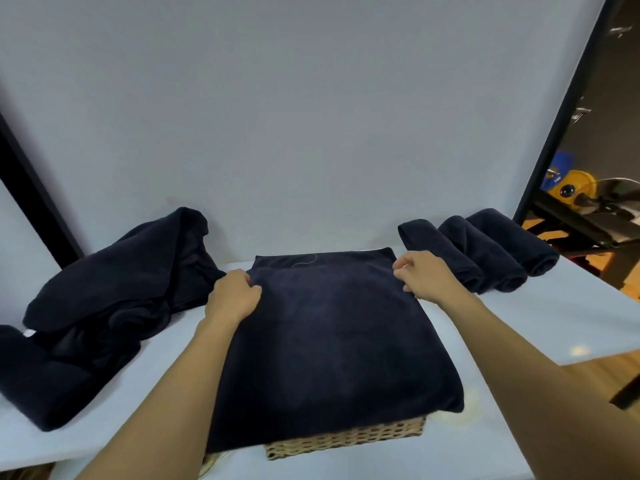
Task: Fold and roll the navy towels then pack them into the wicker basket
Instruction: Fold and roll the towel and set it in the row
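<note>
Wicker basket [346, 439]: near centre of the worktop [519, 403], only its near wall showing. Folded navy towel [329, 341]: spread over it, hiding the interior. Left hand [235, 296] and right hand [427, 277]: pinching the towel's far corners. Loose towels [114, 296]: heaped far left. Three rolled towels [485, 251]: far right.

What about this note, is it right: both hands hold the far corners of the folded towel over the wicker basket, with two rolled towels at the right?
Not quite. The head view shows three rolled towels at the right, not two. The rest stands.
</note>
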The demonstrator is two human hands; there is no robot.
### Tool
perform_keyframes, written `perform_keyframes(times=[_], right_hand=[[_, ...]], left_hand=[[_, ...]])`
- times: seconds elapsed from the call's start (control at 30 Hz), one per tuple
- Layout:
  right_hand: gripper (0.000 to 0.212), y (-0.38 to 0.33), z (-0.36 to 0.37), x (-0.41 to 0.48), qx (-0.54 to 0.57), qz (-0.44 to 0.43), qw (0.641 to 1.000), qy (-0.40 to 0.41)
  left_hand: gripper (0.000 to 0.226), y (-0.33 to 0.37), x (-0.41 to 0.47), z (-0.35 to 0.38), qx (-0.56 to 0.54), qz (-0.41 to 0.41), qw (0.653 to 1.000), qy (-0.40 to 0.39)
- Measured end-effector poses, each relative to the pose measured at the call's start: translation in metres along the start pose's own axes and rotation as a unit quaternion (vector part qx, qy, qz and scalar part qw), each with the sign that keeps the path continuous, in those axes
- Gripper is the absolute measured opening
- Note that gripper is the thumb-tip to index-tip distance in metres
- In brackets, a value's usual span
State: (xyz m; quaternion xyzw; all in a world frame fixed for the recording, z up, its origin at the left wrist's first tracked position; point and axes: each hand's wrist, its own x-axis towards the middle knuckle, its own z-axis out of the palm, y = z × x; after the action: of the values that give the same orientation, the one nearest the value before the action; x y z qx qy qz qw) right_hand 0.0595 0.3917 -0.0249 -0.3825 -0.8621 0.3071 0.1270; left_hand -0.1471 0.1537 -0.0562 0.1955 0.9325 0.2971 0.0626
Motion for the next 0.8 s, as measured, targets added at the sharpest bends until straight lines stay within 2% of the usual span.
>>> perform_keyframes(times=[0.1,0.17,0.3,0.37,0.47,0.53,0.67,0.73,0.8], right_hand=[[0.033,0.005,0.018,0.05,-0.008,0.007,1.0,-0.017],[0.038,0.009,0.03,0.072,-0.036,0.015,0.999,-0.031],[0.034,0.015,0.042,0.093,-0.056,0.032,0.998,-0.009],[0.024,0.015,0.042,0.099,-0.058,0.05,0.997,-0.004],[0.036,0.013,0.039,0.105,-0.07,0.079,0.994,-0.013],[0.034,0.011,0.038,0.106,-0.079,0.091,0.992,-0.029],[0.033,0.006,0.033,0.108,-0.12,0.078,0.989,-0.04],[0.035,0.005,0.028,0.108,-0.108,0.058,0.992,-0.004],[0.028,0.002,0.025,0.109,-0.095,0.031,0.994,0.037]], left_hand=[[0.027,0.004,0.035,0.01,0.042,-0.051,0.998,0.013],[0.03,0.006,0.053,0.012,0.054,-0.077,0.995,0.015],[0.031,-0.002,0.08,0.011,0.047,-0.097,0.994,-0.025],[0.032,-0.006,0.088,0.009,0.031,-0.098,0.994,-0.027],[0.042,-0.008,0.09,0.008,0.04,-0.085,0.995,-0.031],[0.045,-0.008,0.091,0.006,0.063,-0.076,0.993,-0.066],[0.034,-0.005,0.093,-0.005,0.031,-0.077,0.992,-0.091],[0.024,-0.002,0.092,-0.008,-0.009,-0.067,0.994,-0.086],[0.012,0.004,0.089,-0.01,-0.054,-0.041,0.995,-0.073]])
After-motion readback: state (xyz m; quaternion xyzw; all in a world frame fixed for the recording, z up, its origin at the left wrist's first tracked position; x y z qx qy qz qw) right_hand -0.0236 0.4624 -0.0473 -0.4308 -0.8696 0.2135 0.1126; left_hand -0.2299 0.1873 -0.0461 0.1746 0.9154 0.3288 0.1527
